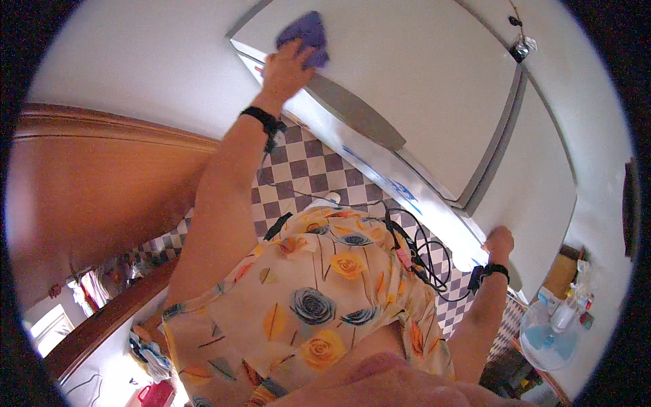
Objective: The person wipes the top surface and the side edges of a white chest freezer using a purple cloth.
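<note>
My left hand (289, 71) presses a purple cloth (306, 35) against the pale door of a refrigerator (422, 66), near the door's edge at the upper left. Below that hand, a long grey handle (356, 109) runs along the door's edge. At the right, my right hand (499, 241) rests with curled fingers at the edge of the second, smaller door (534, 203); whether it grips that edge cannot be told. Both wrists wear black bands.
A brown wooden cabinet (117, 188) stands at the left. Black cables (427, 254) hang by my floral garment above the checkered floor (305, 163). A clear plastic basin (552, 338) and bottles are at the lower right. A small dark object (520, 51) sits by the refrigerator's far edge.
</note>
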`<state>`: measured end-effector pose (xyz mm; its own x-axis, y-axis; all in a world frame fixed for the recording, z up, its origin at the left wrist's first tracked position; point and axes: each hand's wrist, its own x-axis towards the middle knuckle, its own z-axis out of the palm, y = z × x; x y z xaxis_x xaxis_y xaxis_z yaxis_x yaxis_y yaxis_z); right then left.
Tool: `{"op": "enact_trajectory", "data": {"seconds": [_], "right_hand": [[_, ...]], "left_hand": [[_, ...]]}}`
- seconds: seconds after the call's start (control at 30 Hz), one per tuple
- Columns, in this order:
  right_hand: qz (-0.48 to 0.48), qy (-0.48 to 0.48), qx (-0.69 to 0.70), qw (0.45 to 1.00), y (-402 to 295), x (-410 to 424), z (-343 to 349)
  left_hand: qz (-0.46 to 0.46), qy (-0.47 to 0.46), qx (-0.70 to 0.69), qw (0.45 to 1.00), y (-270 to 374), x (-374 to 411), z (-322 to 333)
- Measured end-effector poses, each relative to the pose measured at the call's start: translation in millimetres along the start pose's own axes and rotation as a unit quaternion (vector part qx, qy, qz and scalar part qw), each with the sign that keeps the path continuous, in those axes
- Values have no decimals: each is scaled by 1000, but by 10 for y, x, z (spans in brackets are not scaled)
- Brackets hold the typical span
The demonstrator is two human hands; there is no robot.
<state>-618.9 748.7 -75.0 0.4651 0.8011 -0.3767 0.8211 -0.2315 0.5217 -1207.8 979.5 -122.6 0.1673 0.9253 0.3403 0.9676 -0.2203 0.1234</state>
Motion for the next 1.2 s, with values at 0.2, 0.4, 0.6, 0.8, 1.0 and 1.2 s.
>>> {"op": "enact_trajectory", "data": {"seconds": [0.2, 0.4, 0.6, 0.8, 1.0, 1.2], "right_hand": [[20, 17, 16, 1000, -33, -44, -11], [54, -51, 18, 997, -96, -32, -171], [-10, -20, -24, 999, -70, -122, -176], [9, -9, 16, 1000, 26, -87, -31], [-9, 48, 143, 989, 159, -272, 74], [44, -30, 284, 957, 717, -816, 863]], "left_hand": [[-148, -2, 65, 987, -589, 282, 94], [-204, -18, 64, 977, -466, 451, 170], [60, 1, 72, 996, 382, 464, 353], [174, -89, -31, 980, 1992, 46, 13], [333, -92, -129, 929, 2543, -450, -157], [250, -79, -71, 962, 2123, -350, -140]]}}
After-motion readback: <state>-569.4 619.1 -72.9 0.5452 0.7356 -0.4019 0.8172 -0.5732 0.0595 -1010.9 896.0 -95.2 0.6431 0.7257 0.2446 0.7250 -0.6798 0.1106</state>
